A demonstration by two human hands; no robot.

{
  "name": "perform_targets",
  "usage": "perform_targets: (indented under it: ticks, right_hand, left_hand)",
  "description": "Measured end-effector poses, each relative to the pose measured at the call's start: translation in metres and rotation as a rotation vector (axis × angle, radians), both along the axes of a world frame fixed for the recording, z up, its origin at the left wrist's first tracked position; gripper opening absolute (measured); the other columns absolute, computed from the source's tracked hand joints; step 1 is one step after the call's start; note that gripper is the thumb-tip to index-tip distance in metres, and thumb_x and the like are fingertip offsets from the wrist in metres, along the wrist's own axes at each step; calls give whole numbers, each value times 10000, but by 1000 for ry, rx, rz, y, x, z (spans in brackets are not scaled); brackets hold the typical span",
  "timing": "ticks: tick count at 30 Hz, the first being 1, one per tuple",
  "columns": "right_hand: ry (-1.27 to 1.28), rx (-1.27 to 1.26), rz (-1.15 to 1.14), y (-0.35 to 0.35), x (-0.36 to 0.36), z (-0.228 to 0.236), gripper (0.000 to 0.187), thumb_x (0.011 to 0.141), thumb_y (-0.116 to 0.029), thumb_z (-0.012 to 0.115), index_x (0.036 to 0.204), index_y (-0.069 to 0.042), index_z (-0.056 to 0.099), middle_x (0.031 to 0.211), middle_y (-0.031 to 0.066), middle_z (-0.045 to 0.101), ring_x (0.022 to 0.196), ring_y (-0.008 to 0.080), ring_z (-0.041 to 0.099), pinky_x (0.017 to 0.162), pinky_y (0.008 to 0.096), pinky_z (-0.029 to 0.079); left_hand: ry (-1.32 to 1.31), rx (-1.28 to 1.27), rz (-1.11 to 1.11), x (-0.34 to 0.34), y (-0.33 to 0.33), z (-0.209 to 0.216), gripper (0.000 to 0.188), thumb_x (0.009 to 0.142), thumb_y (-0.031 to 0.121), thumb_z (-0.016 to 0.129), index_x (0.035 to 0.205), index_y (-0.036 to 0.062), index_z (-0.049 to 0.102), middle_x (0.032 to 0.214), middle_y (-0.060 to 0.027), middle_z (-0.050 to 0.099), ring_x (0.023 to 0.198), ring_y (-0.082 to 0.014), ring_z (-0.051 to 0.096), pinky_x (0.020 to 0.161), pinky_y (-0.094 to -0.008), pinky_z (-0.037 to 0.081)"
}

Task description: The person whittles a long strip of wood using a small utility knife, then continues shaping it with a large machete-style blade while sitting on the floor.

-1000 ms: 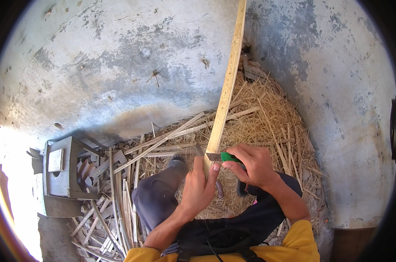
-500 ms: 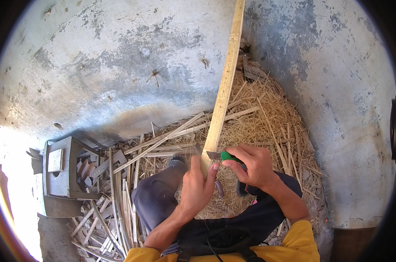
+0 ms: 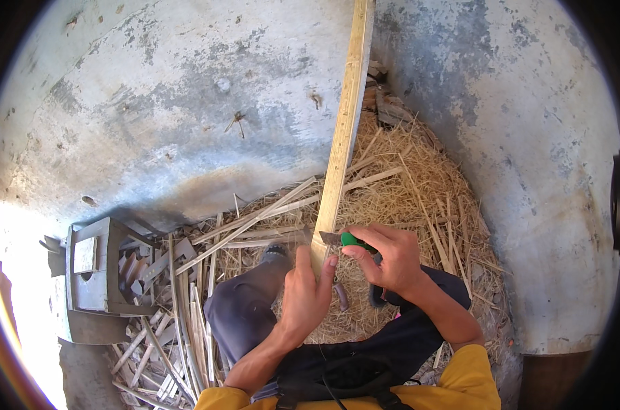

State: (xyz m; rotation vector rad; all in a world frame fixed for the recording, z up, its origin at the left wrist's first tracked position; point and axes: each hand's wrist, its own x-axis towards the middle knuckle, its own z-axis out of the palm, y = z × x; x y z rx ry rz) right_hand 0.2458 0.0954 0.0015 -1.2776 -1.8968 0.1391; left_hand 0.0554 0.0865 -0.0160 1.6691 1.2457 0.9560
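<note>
- Wall, one, flaking: we find its top cut off.
- Straw, one heap: partly hidden behind the pale strip.
- Said strip, long: slanting up from the left hand, far end out of view, near end hidden.
- Left hand: fingers wrapped around strip.
- Right hand: fingers closed on a knife.
- Said knife: green handle half covered; blade over strip, contact we cannot tell.

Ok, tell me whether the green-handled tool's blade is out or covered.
Out: the grey blade shows bare beyond the green handle in the right hand, its tip overlapping the long strip.
</note>
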Motion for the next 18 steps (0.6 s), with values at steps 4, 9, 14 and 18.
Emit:
perform_targets:
  ticks: [4,9,14,18]
  right_hand:
    - [-16,-15,10,0,1,1,277,901,-287,780,1070,-68,763,804,71,721,576,238,664,509,338,498]
    - [-17,-3,26,1,0,4,276,900,-269,783,1061,-46,763,805,88,721,578,243,667,513,336,498]
    - [17,68,2,7,1,-5,246,902,-293,774,1053,-100,768,763,42,704,554,227,646,489,343,483]
    - [-7,39,-21,7,0,3,243,902,-294,775,1045,-98,769,771,44,710,559,227,650,496,346,489]
  left_hand:
    - [-6,-24,-18,-1,1,5,287,1063,220,592,1029,-9,421,733,-273,654,672,-474,677,538,-480,473]
    - [2,-28,-6,-1,-2,2,218,1066,166,562,1023,-12,444,677,-209,606,596,-384,645,542,-442,443]
    - [26,-31,-21,-3,-1,4,283,1062,213,590,1025,-10,420,701,-285,636,646,-499,653,519,-501,453]
    - [29,-29,-14,-4,-2,3,287,1063,218,588,1020,-11,419,699,-290,632,645,-504,646,520,-511,445]
